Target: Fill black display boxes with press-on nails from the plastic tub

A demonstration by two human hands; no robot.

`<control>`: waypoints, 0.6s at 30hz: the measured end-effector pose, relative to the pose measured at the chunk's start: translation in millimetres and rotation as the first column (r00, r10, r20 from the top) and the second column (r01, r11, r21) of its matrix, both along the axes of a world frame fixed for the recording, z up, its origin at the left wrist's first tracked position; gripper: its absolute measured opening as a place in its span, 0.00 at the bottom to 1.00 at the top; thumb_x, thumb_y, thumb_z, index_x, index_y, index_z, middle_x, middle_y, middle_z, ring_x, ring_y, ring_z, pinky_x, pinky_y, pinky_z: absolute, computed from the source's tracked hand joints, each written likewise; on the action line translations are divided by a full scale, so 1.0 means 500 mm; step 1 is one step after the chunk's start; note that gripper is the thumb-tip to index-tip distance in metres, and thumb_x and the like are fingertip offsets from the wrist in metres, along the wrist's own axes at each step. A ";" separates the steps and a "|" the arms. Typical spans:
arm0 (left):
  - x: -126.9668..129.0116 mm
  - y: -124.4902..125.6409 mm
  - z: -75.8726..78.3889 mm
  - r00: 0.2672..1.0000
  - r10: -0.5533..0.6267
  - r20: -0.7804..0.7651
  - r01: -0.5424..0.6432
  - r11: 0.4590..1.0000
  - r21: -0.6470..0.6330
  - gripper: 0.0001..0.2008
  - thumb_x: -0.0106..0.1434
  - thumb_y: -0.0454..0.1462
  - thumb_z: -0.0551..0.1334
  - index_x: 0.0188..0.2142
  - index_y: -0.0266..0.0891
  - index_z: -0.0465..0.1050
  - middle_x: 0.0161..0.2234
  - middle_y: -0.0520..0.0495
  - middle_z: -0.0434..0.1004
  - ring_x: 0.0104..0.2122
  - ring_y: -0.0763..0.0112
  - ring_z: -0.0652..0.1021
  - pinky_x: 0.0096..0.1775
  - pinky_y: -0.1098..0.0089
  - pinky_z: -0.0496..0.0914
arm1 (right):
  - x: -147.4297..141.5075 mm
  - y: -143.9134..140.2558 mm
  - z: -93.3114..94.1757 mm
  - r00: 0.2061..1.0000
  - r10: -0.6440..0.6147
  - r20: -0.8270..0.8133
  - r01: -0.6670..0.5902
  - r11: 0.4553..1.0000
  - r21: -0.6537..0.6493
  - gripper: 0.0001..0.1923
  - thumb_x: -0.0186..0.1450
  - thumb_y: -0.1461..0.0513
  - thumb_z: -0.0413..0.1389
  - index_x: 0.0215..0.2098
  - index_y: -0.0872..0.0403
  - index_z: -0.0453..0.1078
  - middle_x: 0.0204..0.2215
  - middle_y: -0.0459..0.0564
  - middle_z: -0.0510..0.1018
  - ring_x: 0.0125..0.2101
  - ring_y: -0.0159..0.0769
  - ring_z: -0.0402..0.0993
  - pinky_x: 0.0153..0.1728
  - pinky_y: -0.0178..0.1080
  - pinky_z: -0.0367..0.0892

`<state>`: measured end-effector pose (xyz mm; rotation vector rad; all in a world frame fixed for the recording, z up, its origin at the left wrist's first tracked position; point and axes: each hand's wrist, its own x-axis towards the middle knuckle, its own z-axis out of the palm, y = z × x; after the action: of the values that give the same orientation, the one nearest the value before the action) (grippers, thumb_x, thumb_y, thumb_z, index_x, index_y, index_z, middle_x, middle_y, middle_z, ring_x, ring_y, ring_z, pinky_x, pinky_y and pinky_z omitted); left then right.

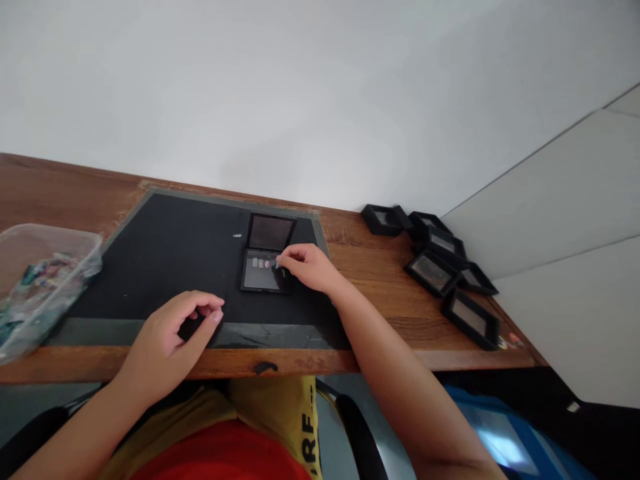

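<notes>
The person is wearing red cloth (225,453) at the waist, and yellow cloth (273,400) is bordering it. Large black letters (310,440), R and F among them, are running along the yellow part. Both forearms (383,340) are showing bare, and the left hand (173,333) and right hand (310,267) are also showing bare.

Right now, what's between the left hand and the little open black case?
In the head view, only black mat shows between the left hand and the open black case.
</notes>
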<state>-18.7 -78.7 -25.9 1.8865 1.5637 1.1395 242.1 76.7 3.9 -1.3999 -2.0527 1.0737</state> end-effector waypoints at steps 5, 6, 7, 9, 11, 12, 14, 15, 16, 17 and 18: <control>0.001 -0.001 -0.003 0.997 -0.024 -0.069 0.023 1.000 -0.013 0.11 0.73 0.47 0.60 0.44 0.47 0.79 0.42 0.49 0.84 0.40 0.64 0.81 0.43 0.64 0.76 | 0.005 -0.001 -0.001 0.999 -0.016 0.036 0.015 0.999 0.034 0.13 0.65 0.55 0.60 0.27 0.54 0.76 0.20 0.41 0.69 0.22 0.27 0.60 0.26 0.35 0.54; 0.002 0.000 -0.003 0.996 -0.029 -0.084 0.028 1.000 -0.005 0.11 0.73 0.47 0.60 0.44 0.47 0.79 0.42 0.49 0.84 0.41 0.64 0.81 0.44 0.63 0.76 | 0.005 -0.001 0.000 0.999 -0.025 0.037 0.024 0.999 0.033 0.12 0.65 0.56 0.61 0.28 0.54 0.76 0.19 0.40 0.69 0.22 0.27 0.60 0.26 0.34 0.54; 0.003 0.001 -0.003 0.995 -0.031 -0.099 0.032 0.999 0.007 0.11 0.73 0.47 0.60 0.43 0.46 0.79 0.41 0.49 0.83 0.41 0.63 0.81 0.44 0.63 0.76 | 0.005 -0.002 0.002 0.999 -0.033 0.040 0.032 0.999 0.033 0.10 0.64 0.57 0.61 0.28 0.54 0.77 0.19 0.40 0.69 0.22 0.27 0.60 0.25 0.34 0.54; 0.005 0.003 -0.003 0.992 -0.033 -0.121 0.037 0.999 0.029 0.11 0.73 0.46 0.60 0.43 0.46 0.79 0.41 0.49 0.83 0.41 0.63 0.82 0.45 0.62 0.76 | 0.005 -0.005 0.006 0.998 -0.048 0.052 0.045 0.998 0.043 0.08 0.64 0.59 0.61 0.30 0.54 0.78 0.19 0.39 0.68 0.21 0.27 0.60 0.25 0.34 0.54; 0.005 0.001 -0.003 0.991 -0.040 -0.125 0.048 0.997 0.058 0.10 0.73 0.45 0.60 0.43 0.46 0.78 0.41 0.49 0.83 0.41 0.64 0.82 0.44 0.64 0.76 | 0.004 -0.009 0.009 0.996 -0.052 0.070 0.048 0.997 0.064 0.06 0.64 0.61 0.61 0.32 0.54 0.78 0.19 0.39 0.69 0.21 0.27 0.61 0.26 0.34 0.55; 0.005 -0.001 -0.003 0.992 -0.040 -0.117 0.049 0.996 0.076 0.09 0.73 0.44 0.60 0.43 0.46 0.78 0.41 0.49 0.83 0.40 0.65 0.81 0.44 0.65 0.76 | 0.004 -0.011 0.011 0.995 -0.052 0.080 0.046 0.996 0.074 0.05 0.65 0.62 0.61 0.33 0.54 0.78 0.20 0.39 0.70 0.22 0.27 0.62 0.26 0.34 0.56; 0.004 -0.007 0.001 0.996 -0.007 -0.090 0.018 0.993 0.117 0.08 0.74 0.42 0.60 0.42 0.46 0.78 0.39 0.50 0.83 0.37 0.68 0.80 0.42 0.67 0.75 | 0.004 -0.016 0.014 0.994 -0.051 0.102 0.042 0.995 0.088 0.04 0.66 0.62 0.61 0.35 0.54 0.79 0.21 0.39 0.71 0.22 0.27 0.64 0.27 0.34 0.57; 0.004 -0.008 0.005 0.996 0.029 -0.082 -0.017 0.990 0.141 0.08 0.74 0.42 0.60 0.42 0.46 0.77 0.38 0.51 0.83 0.36 0.68 0.80 0.41 0.67 0.75 | 0.005 -0.019 0.015 0.992 -0.055 0.113 0.044 0.994 0.095 0.04 0.66 0.62 0.61 0.36 0.54 0.79 0.21 0.40 0.72 0.23 0.28 0.65 0.28 0.35 0.58; 0.004 -0.007 0.011 0.994 0.071 -0.085 -0.056 0.985 0.161 0.08 0.74 0.42 0.60 0.41 0.46 0.77 0.38 0.51 0.82 0.35 0.68 0.79 0.41 0.67 0.75 | 0.006 -0.021 0.017 0.990 -0.064 0.125 0.051 0.993 0.105 0.04 0.66 0.62 0.61 0.37 0.54 0.79 0.21 0.40 0.72 0.23 0.28 0.66 0.28 0.35 0.58; 0.004 -0.001 0.019 0.989 0.107 -0.105 -0.089 0.982 0.166 0.08 0.74 0.43 0.60 0.42 0.47 0.77 0.38 0.51 0.82 0.35 0.67 0.80 0.41 0.66 0.75 | 0.007 -0.024 0.019 0.988 -0.077 0.134 0.061 0.991 0.118 0.05 0.66 0.62 0.61 0.38 0.54 0.79 0.22 0.40 0.72 0.23 0.28 0.66 0.28 0.35 0.59; 0.004 0.010 0.029 0.981 0.130 -0.142 -0.108 0.982 0.154 0.09 0.73 0.44 0.59 0.42 0.47 0.77 0.38 0.50 0.83 0.36 0.65 0.80 0.41 0.65 0.76 | 0.008 -0.026 0.020 0.986 -0.089 0.140 0.071 0.989 0.129 0.05 0.66 0.62 0.61 0.39 0.54 0.79 0.22 0.40 0.73 0.24 0.29 0.67 0.29 0.35 0.59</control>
<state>-16.9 -73.5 -11.6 2.0401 1.7395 1.2156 246.1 63.8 14.2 -1.5230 -2.1041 0.8183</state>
